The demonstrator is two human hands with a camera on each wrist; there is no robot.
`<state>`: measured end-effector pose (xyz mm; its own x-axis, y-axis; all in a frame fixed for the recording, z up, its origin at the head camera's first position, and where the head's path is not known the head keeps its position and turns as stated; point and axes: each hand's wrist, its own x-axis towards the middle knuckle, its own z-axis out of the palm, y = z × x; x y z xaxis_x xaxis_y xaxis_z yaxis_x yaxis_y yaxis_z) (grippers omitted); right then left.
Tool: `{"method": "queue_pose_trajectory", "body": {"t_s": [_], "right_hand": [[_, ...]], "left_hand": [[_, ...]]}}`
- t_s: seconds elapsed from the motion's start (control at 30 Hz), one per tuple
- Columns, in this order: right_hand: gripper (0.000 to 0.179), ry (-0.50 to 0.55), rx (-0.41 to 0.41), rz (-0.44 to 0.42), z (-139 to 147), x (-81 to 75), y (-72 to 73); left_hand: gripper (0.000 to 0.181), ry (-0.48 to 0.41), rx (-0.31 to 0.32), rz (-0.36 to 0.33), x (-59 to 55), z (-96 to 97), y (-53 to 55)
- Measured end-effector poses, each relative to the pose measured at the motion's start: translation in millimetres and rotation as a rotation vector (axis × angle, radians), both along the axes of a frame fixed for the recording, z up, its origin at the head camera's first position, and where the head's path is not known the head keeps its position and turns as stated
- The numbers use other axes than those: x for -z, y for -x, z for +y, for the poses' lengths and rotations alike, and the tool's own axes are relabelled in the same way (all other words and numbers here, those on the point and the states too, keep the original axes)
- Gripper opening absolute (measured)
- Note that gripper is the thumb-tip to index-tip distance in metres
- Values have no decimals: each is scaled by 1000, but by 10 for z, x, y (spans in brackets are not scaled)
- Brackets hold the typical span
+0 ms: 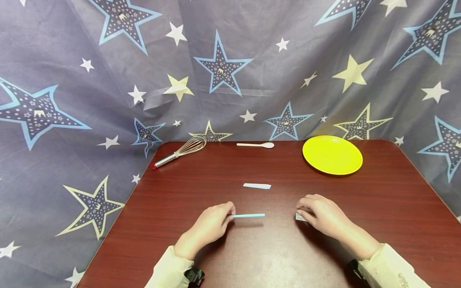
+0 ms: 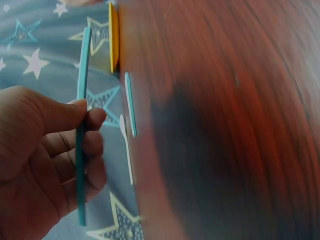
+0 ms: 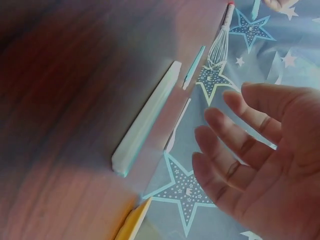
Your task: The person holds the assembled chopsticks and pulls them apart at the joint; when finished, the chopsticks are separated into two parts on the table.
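Note:
Between thumb and fingers, my left hand (image 1: 212, 222) pinches a thin, straight light-blue stick (image 1: 249, 215). It is held just over the table and points to the right; in the left wrist view the stick (image 2: 84, 65) runs past the fingers at both ends. My right hand (image 1: 325, 216) is over the table with loosely bent fingers and nothing in them. Partly hidden beneath it lies a long, flat whitish piece with a blue edge (image 3: 147, 120). Farther back, a small group of white and light-blue strips (image 1: 257, 186) lies on the table.
A whisk (image 1: 180, 153) lies at the back left of the dark red table (image 1: 173, 200). Near the back edge is a white spoon (image 1: 267, 145), and a yellow plate (image 1: 333, 155) sits at the back right. A star-patterned cloth (image 1: 223, 108) hangs behind.

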<state>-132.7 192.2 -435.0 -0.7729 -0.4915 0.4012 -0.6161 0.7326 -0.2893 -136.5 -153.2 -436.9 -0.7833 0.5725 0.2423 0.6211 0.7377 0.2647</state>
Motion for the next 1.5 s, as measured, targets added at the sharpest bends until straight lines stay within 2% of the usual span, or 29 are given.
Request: {"method": "queue_pose_trajectory", "body": {"t_s": [0.23, 0.5, 0.67, 0.87, 1.0, 1.23, 1.37, 1.5], "right_hand": [[16, 32, -24, 34, -78, -25, -28], [18, 48, -58, 8, -162, -42, -88], [21, 39, -90, 5, -231, -43, -103], [15, 16, -145, -54, -292, -33, -125], [9, 13, -180, -81, -322, -27, -140], [11, 21, -214, -89, -341, -13, -170], [17, 4, -197, -90, -335, -13, -183], [24, -1, -189, -69, -325, -10, -190]], "left_hand": [[11, -28, 41, -10, -2, 269, -22], [10, -60, 89, 12, -16, 546, -47], [9, -67, 127, -2, -22, 696, -43], [10, -70, 175, -43, -30, 845, -49], [9, -75, 205, -50, -31, 927, -59], [8, -96, 236, -47, -32, 1031, -75], [7, -84, 220, -51, -37, 1045, -86], [7, -37, 197, -22, -20, 1033, -97]]}}
